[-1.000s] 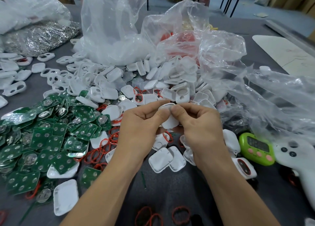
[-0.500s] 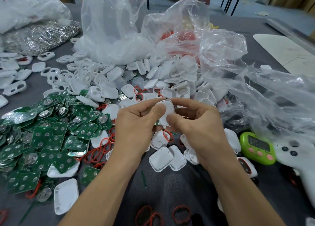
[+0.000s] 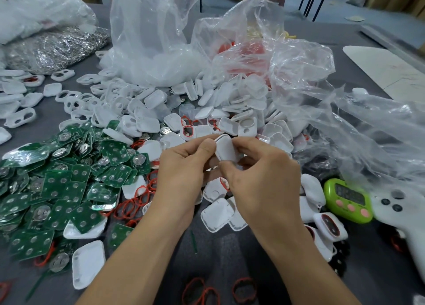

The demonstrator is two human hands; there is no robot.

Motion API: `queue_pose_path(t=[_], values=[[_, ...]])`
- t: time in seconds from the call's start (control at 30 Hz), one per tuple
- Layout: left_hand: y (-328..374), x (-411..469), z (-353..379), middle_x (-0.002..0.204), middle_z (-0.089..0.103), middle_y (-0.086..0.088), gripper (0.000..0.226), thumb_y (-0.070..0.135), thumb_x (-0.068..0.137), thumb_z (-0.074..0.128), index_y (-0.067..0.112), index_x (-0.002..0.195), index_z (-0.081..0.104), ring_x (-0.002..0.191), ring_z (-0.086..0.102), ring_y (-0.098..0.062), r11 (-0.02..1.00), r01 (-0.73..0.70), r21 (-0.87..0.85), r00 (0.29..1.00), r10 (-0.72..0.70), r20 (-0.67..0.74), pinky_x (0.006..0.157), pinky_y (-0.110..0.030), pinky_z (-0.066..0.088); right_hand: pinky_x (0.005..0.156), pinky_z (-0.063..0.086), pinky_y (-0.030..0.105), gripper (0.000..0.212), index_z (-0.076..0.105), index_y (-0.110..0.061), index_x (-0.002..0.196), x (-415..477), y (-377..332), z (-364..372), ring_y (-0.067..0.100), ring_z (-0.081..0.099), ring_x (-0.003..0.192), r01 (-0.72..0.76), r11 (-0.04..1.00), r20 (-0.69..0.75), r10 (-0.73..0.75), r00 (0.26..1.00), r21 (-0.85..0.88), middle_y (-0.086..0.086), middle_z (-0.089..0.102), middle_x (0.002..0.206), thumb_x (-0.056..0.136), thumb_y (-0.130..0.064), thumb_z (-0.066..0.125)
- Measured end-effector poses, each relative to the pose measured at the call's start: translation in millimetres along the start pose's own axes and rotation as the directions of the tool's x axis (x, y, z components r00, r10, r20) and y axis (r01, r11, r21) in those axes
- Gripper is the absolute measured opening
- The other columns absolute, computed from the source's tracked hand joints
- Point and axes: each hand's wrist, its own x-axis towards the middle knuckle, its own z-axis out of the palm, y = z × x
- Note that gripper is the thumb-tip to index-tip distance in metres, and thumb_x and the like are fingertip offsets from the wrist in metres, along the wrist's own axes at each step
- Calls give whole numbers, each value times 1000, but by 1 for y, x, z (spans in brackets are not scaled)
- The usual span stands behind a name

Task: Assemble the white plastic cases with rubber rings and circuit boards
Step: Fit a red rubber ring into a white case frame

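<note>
Grey table (image 3: 220,256) carries the whole stock, sorted by kind so each part can be picked without searching. Clear bags (image 3: 156,40) slump at the back, mouths open toward the person, and loose white cases (image 3: 230,102) spill forward from them into a broad heap. Green boards (image 3: 57,185) lie piled on the left side, with red rings (image 3: 133,203) tangled along their near edge and a few more at the bottom of the view. A white controller (image 3: 402,210) and a green timer (image 3: 347,200) sit to the right, clear of the parts.

Both hands meet in the middle, raised just above the heap. The left hand (image 3: 181,173) pinches the left edge of one case (image 3: 226,149) with thumb on top and fingers curled behind. The right hand (image 3: 264,180) grips its lower and right edges, thumb against the near corner, fingers wrapped over the far side. The case stands tilted on edge between them, touching nothing else.

A thin seam shows along its upper rim, so this looks like two shells being squeezed together. Opposing thumbs on the edges would let the person press the halves closed evenly. Whether a board and ring are already inside cannot be told.
</note>
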Motion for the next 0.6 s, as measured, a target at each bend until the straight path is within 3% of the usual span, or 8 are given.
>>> queue_pose_path(t=[0.2,0.33,0.5,0.6], values=[[1,0,1,87,80,-13,25,7,102,57,8,94,81,67,75,-13,999,10,-35,1000,-10,-1,58,-21,59,83,58,39,39,75,-35,114,-3,-3,2,17,74,92,15,1000,-60,-15,998,-16,-13,79,99,77,-38,85],[1,0,1,84,79,-11,30,9,103,57,10,88,84,65,74,-12,996,37,-77,999,-36,18,59,-21,59,81,58,32,41,76,-35,114,-4,-2,4,14,74,85,26,1000,-125,-26,992,-7,-13,79,97,74,-35,88],[-2,4,-2,104,78,-18,26,10,103,55,4,101,80,95,78,-25,981,93,-169,995,-84,62,72,-27,62,79,58,26,41,77,-36,111,-4,1,7,2,71,83,15,995,-165,1,986,101,-19,77,94,73,-27,91],[-3,5,-3,105,78,-18,24,8,102,56,2,102,79,94,78,-26,973,106,-203,994,-95,61,71,-26,62,82,57,19,42,77,-35,110,-2,4,8,-6,70,87,1,978,-163,34,986,209,-25,76,95,72,-21,91]])
